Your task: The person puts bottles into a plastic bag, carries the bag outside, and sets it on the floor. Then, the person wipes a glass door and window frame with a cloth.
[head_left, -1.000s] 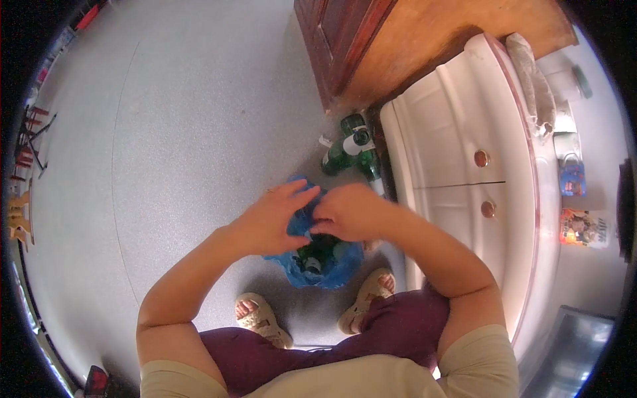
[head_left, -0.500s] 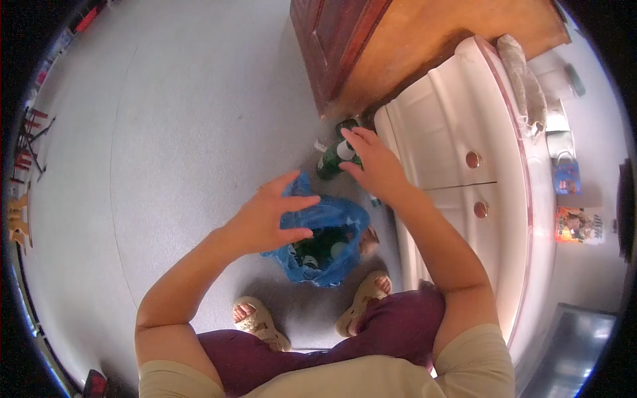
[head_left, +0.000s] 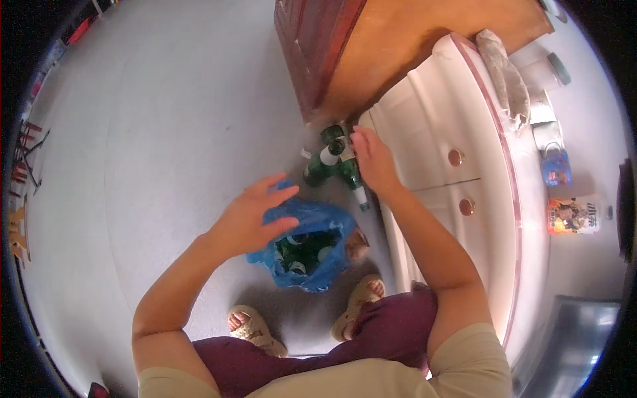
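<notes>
A blue plastic bag (head_left: 335,224) stands on the floor between my feet, its mouth open, with several green glass bottles (head_left: 306,251) inside. My left hand (head_left: 249,215) hovers at the bag's left rim, fingers spread and holding nothing. Beyond the bag, a few more green bottles are grouped by the cabinet: an upright one (head_left: 320,171) with a white neck label and a lying one (head_left: 350,174) whose neck points toward me. My right hand (head_left: 375,160) is just right of this group, fingers stretched toward the bottles; whether the fingertips touch one cannot be made out.
A cream cabinet (head_left: 424,132) with round knobs runs along the right side, close to my right forearm. Behind the bottles stands a brown wooden piece of furniture (head_left: 312,60). A small brownish object (head_left: 357,245) lies right of the bag. Grey floor (head_left: 166,132) extends left.
My right hand has shifted from over the bottles to their right side, uncovering more of them. The left hand remains by the bag's rim. The view has shifted slightly.
</notes>
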{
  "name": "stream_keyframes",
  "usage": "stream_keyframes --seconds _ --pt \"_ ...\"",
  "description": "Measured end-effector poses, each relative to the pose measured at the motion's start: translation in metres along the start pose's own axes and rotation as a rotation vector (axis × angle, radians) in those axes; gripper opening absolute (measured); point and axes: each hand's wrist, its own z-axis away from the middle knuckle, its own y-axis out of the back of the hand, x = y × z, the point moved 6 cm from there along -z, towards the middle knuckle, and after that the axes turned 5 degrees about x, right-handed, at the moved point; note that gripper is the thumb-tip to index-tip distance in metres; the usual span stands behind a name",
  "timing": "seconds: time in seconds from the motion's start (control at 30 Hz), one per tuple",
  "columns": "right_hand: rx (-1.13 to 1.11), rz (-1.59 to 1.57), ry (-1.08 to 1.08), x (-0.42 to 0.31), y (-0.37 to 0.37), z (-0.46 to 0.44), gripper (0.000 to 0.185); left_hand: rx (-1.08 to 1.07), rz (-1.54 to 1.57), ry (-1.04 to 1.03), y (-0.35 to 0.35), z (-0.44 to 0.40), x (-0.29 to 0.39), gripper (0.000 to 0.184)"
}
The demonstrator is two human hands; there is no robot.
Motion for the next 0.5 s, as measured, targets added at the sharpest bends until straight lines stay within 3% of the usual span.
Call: stream_keyframes --seconds 0.07,0.17,0.27,0.37,0.47,0.5 --pt "0.019 -0.180 -0.339 0.032 0.005 0.000 0.031 0.050 0.012 -0.036 0.005 -0.003 0.001 0.047" --pt "-0.093 -0.038 -0.458 0.082 -0.003 0.011 0.026 0.073 0.000 -0.030 0.010 -0.007 -0.001 0.043" --pt "-0.334 0.409 -0.210 0.090 -0.011 0.023 0.024 0.110 0.023 -0.076 0.011 -0.011 -0.005 0.040" --pt "-0.507 0.613 -0.304 0.117 -0.026 0.045 0.032 0.107 -0.015 -0.061 0.009 -0.018 -0.010 0.040" --pt "-0.679 0.741 -0.450 0.155 -0.040 0.065 0.058 0.094 0.003 -0.138 0.007 -0.034 -0.004 0.046" --pt "-0.637 0.693 -0.434 0.168 -0.043 0.069 0.066 0.081 0.001 -0.152 0.005 -0.040 -0.001 0.048"
